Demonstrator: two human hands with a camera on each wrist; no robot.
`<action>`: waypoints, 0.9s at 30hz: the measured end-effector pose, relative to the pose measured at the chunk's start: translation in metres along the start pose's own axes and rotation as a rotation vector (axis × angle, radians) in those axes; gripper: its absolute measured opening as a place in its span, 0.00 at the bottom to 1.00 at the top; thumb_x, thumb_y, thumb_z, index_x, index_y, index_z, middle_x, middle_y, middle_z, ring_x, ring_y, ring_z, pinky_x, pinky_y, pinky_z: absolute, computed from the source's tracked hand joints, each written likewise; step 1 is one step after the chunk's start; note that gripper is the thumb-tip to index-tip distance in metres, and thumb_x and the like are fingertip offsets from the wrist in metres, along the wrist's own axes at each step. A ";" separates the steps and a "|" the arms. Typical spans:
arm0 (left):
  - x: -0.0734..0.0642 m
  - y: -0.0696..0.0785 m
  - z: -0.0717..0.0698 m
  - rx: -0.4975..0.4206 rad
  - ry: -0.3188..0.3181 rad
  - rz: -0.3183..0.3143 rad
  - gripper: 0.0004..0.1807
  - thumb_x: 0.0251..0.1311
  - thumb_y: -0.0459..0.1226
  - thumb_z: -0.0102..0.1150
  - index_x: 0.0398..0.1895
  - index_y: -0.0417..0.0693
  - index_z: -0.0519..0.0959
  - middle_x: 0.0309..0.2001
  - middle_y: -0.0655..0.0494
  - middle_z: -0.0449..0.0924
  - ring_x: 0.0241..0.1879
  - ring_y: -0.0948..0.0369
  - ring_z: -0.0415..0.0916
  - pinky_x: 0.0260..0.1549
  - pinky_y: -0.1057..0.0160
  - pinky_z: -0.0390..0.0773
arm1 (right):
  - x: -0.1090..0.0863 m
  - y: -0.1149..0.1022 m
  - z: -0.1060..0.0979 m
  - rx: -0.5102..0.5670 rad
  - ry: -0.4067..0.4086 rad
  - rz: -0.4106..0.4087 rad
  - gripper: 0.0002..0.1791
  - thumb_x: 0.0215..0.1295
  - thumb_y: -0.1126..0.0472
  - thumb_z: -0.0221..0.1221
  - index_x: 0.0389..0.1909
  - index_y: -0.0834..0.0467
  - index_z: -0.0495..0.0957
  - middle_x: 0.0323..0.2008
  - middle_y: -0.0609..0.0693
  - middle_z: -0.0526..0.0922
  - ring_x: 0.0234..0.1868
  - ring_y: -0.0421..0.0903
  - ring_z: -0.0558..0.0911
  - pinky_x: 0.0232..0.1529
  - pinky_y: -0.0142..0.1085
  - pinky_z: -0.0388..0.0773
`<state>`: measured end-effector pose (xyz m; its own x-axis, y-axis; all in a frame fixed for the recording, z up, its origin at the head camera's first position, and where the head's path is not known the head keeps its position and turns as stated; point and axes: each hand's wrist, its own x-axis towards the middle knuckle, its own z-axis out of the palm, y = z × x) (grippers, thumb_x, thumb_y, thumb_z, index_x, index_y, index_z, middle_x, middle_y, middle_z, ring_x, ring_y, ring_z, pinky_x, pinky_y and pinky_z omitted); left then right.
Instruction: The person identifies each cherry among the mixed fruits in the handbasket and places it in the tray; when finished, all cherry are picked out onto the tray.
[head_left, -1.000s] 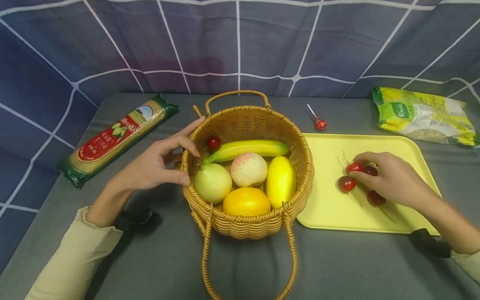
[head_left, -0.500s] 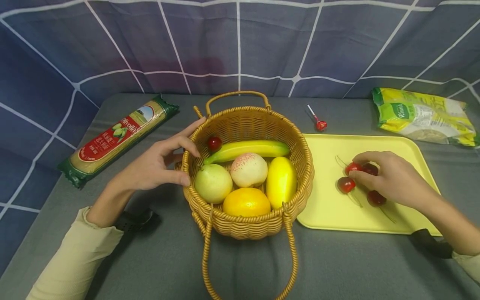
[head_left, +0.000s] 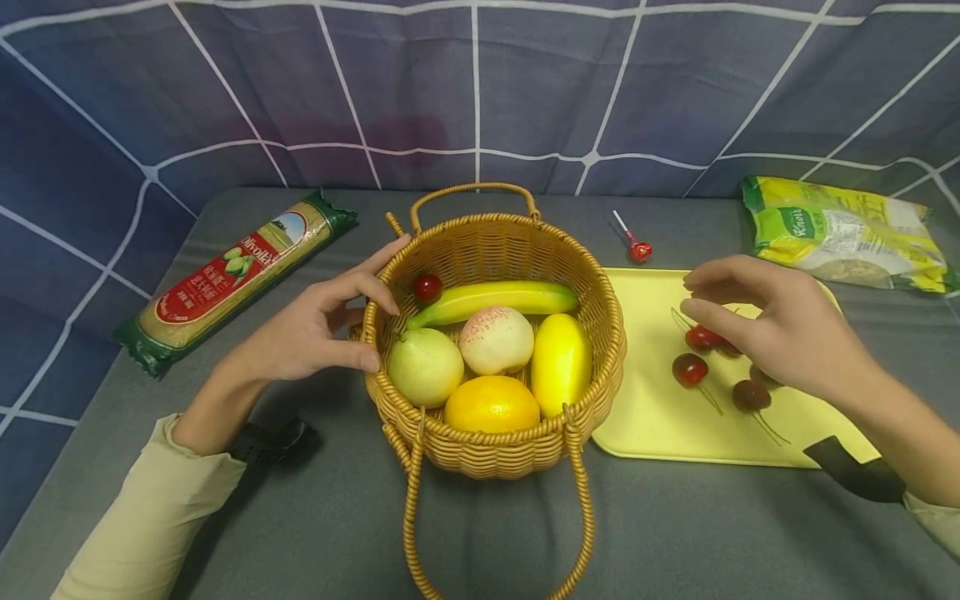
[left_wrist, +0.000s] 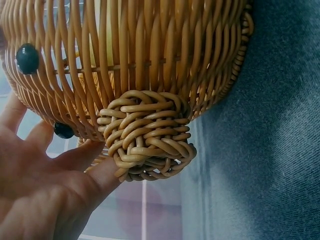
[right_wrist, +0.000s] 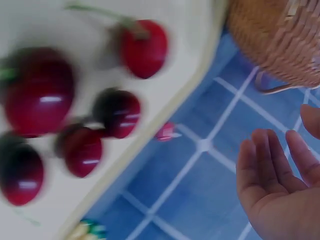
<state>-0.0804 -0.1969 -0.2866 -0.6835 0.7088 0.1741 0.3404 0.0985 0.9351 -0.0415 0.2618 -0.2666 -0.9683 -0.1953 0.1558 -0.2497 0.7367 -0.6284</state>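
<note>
A round wicker basket point(head_left: 495, 458) stands mid-table in the head view. My left hand point(head_left: 318, 325) holds its left rim, one finger over the edge and the thumb against the side. Inside lie a banana point(head_left: 498, 298), a green pear point(head_left: 426, 367), a pale peach point(head_left: 497, 339), an orange lemon-shaped fruit point(head_left: 492, 403), a yellow oblong fruit point(head_left: 561, 364) and a dark red cherry point(head_left: 428, 288). My right hand point(head_left: 787, 325) hovers above the yellow tray point(head_left: 645, 425), fingers loosely bent and holding nothing. Several cherries point(head_left: 690, 369) with stems lie on the tray below it, some partly hidden.
A packet of spaghetti point(head_left: 236, 279) lies at the left. Behind the tray are a red lollipop point(head_left: 639, 250) and a yellow-green Knorr bag point(head_left: 840, 229). The basket's front handle point(head_left: 587, 517) hangs toward the near edge. A blue checked cloth point(head_left: 525, 83) rises at the back.
My right hand has lifted up and away from the cherries, and its thumb and fingers have come apart. The cherries under it have shifted slightly. My left hand stays on the basket.
</note>
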 end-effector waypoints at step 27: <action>0.002 0.000 -0.002 -0.005 -0.006 -0.010 0.20 0.56 0.33 0.72 0.46 0.35 0.72 0.79 0.53 0.44 0.75 0.50 0.46 0.59 0.60 0.70 | 0.126 -0.179 0.061 -0.094 -0.756 -0.463 0.19 0.67 0.57 0.63 0.58 0.53 0.79 0.43 0.44 0.83 0.37 0.41 0.78 0.42 0.35 0.74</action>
<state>-0.0833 -0.1971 -0.2853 -0.6830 0.7119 0.1630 0.3303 0.1020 0.9384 -0.1187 0.0659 -0.1811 -0.5145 -0.8369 -0.1869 -0.6463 0.5217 -0.5569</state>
